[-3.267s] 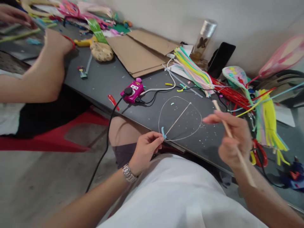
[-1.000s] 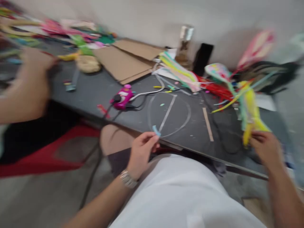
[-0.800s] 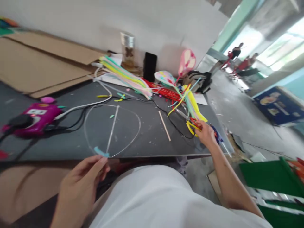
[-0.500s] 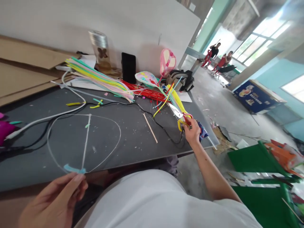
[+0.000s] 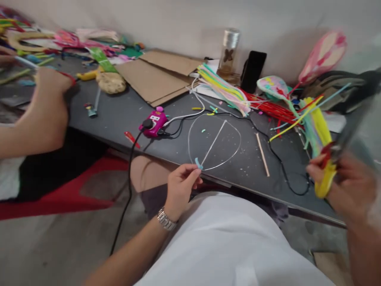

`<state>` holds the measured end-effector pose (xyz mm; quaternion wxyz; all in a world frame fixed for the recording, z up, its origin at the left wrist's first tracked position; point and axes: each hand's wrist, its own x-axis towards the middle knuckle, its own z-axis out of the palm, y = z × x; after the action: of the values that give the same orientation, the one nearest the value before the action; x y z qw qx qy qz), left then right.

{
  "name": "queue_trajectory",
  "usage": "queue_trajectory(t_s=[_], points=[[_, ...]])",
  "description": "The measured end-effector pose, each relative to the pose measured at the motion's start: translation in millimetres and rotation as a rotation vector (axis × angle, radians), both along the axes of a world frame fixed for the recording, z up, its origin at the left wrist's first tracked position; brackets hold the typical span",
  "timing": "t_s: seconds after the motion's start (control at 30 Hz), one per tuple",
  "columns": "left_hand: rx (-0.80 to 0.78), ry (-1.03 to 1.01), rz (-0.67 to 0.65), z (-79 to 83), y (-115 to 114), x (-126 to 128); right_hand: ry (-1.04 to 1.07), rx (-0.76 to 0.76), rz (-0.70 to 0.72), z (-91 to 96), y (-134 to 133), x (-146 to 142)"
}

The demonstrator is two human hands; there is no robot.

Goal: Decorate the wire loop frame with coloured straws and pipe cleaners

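At the table's front edge, my left hand [image 5: 181,188] pinches the end of a thin wire loop [image 5: 213,142], which is rounded like a leaf with a straight wire down its middle. A short light-blue fuzzy strip [image 5: 198,163] is wrapped at that end, just above my fingertips. On the right, my right hand [image 5: 354,186] is closed round scissors [image 5: 326,180] with red and yellow handles, raised off the table. Their blades are smeared by motion, so how far apart they are is unclear. A thin wooden stick [image 5: 262,155] lies between my hands.
Bundles of coloured pipe cleaners [image 5: 223,89] lie near a glass bottle [image 5: 228,55] and a black phone [image 5: 254,71]. A magenta power adapter [image 5: 155,123] trails black cords. Cardboard [image 5: 157,79] lies behind. Another person's arm [image 5: 47,115] reaches over the table at left.
My view has swung left, bringing the other person's arm and the adapter into sight. The scissors in my right hand have been lifted off the table; my left hand still holds the wire loop.
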<state>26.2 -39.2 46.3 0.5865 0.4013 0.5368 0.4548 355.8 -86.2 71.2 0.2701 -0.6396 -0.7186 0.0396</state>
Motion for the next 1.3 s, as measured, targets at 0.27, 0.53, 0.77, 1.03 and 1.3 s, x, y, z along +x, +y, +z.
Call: queue_trajectory(t_s=[0.27, 0.53, 0.77, 1.03, 1.3], points=[[0.151, 0.106, 0.024, 6.3, 3, -5, -0.315, -0.060, 0.219, 14.1, -30, -57], [0.370, 0.326, 0.026, 2.0, 2, -3, -0.459, 0.017, 0.247, 10.8, -17, -64], [0.304, 0.288, 0.009, 6.9, 6, -1, -0.508, -0.013, 0.219, 13.7, -16, -72], [0.278, 0.320, 0.008, 6.8, 6, -1, -0.528, -0.031, 0.222, 17.8, -16, -78], [0.293, 0.328, 0.011, 3.0, 8, 1, -0.489, -0.137, 0.216, 15.7, -20, -81]])
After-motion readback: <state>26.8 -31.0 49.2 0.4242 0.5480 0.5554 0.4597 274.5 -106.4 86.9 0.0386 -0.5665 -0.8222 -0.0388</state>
